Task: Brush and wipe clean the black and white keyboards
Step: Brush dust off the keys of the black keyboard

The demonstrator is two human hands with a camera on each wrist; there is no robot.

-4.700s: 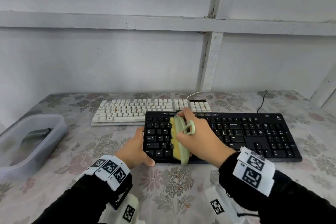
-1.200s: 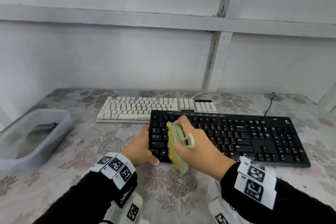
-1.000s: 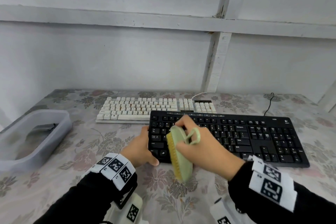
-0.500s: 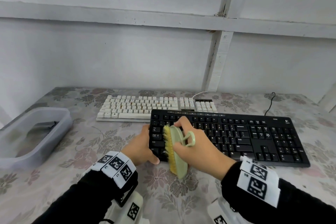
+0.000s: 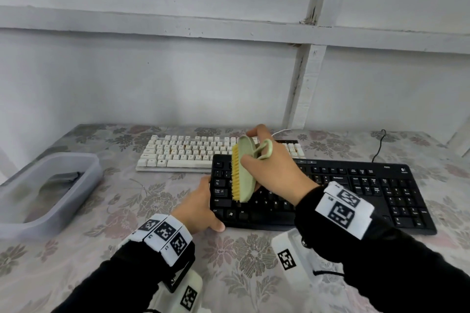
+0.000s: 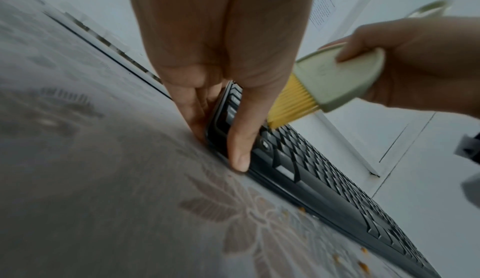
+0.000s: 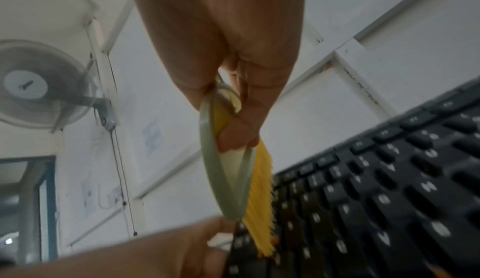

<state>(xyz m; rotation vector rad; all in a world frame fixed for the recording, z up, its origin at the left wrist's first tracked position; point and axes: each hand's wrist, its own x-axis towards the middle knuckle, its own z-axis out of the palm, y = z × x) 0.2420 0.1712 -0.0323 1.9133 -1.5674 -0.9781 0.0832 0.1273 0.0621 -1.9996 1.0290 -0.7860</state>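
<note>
Spreading across the whole lower view, the counter (image 5: 76,211) in its floral covering is carrying everything here. Sitting at its far left edge is a translucent grey tub (image 5: 45,193), well apart from the work and holding something dark I cannot make out. The black keyboard (image 5: 356,193) is lying nearest the person, running off to the right, and the white keyboard (image 5: 183,152) is waiting just behind it, its right end overlapped in the head view by the brushing hand. Judging from how things lie, the black one is being brushed first and the white one is untouched.

Now the hands. The left hand (image 5: 201,208) is clamping the black keyboard's left end, thumb lying along the front edge and fingers (image 6: 197,115) tucked against the side, likely so the board is not skating about under the strokes. The right hand (image 5: 274,168) is wrapping round the pale green brush (image 5: 245,168), fingers curled over its back beside the loop handle, and it is tipping the brush on edge so the yellow bristles (image 6: 291,105) are digging down into the leftmost key columns near the top rows. That tilt looks chosen for getting into the gaps. Small orange flecks (image 6: 363,262) are lying on the covering beside the keyboard.
</note>
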